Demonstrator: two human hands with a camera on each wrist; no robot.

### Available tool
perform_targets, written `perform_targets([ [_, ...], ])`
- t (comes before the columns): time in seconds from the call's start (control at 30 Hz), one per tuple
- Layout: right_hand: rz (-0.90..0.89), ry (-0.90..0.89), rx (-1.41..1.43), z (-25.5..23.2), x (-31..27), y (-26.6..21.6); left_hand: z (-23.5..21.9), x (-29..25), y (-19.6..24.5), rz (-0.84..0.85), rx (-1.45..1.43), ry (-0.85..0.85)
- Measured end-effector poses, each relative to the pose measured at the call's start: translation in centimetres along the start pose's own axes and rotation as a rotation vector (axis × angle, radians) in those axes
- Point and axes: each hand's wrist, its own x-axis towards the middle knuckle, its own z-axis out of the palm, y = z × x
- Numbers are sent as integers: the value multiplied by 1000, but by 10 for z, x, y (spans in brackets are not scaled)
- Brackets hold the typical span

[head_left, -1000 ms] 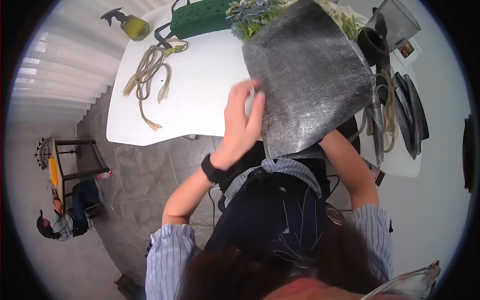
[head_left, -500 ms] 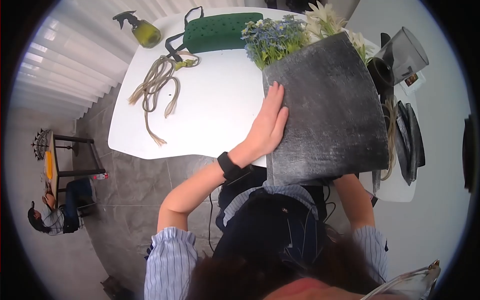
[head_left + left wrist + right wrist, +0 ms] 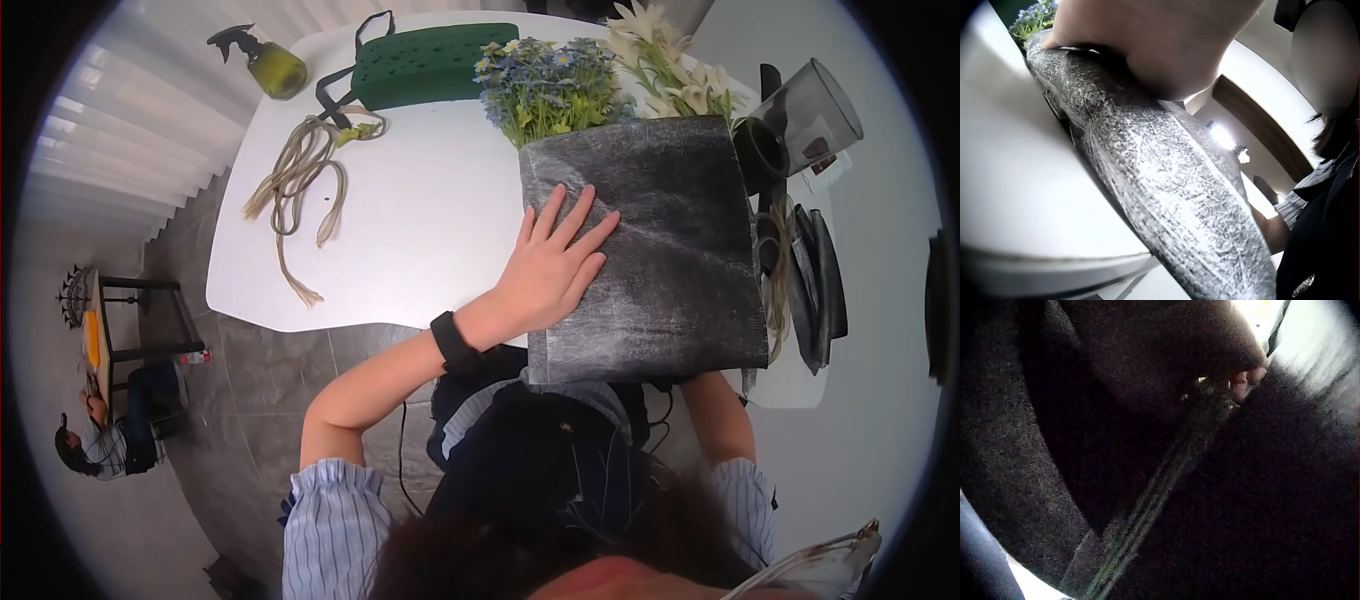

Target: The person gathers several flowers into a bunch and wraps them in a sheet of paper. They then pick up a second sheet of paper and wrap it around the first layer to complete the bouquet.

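Note:
My left hand [image 3: 550,275] presses flat on a sheet of black wrapping paper [image 3: 660,290], fingers spread over its left half. Blue flowers [image 3: 555,85] and pale lilies [image 3: 690,75] stick out past the paper's far edge. In the left wrist view the paper [image 3: 1160,169] bulges over the table edge, its surface shiny and creased. Hidden from the head view under the paper is my right hand [image 3: 1179,344]. The dark right wrist view shows its fingers curled round a bundle of green stems [image 3: 1147,500].
A green perforated bag [image 3: 435,65], a spray bottle [image 3: 275,70] and loose raffia cords [image 3: 300,165] lie on the white table [image 3: 420,220]. At right stand a clear vase [image 3: 820,115] and rolled black sheets [image 3: 815,290]. Another person [image 3: 110,440] sits far left.
My left hand has gone from the paper's left edge to lying spread on top of it. The paper has come down lower over the stems, and more blue flowers and lilies show.

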Motion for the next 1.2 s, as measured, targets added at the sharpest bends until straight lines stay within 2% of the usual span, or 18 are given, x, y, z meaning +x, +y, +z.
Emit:
perform_targets([
  [0.3, -25, 60, 30, -23, -6, -4, 3, 4, 1, 32, 72, 28],
  [0.53, -65, 67, 69, -27, -9, -5, -1, 10, 6, -20, 98, -48],
  [0.57, -72, 64, 76, -27, -9, -6, 0, 12, 3, 14, 89, 32],
  [0.7, -93, 58, 100, -27, -8, -6, 1, 23, -8, -189, -351, 339],
  [0.73, -99, 54, 99, -27, -6, -6, -2, 26, -5, -279, -438, 368],
  [0.8, -110, 45, 104, -25, -4, -7, 0, 27, -10, -292, -354, 434],
  [0.9, -128, 32, 107, -21, 1, -7, -6, 29, -16, -402, -351, 417],
  [1.0, -139, 15, 115, -15, 6, -8, -3, 28, -40, -619, -701, 469],
  [1.03, -144, 9, 114, -14, 8, -8, -15, 33, -30, -793, -821, 422],
  [1.07, -143, -1, 119, -14, 11, -9, -19, 34, -28, -843, -813, 362],
  [1.13, -145, -14, 128, -13, 14, -9, -25, 37, -31, -936, -796, 236],
  [1.2, -147, -23, 137, -14, 15, -9, -27, 42, -46, -911, -851, 73],
])
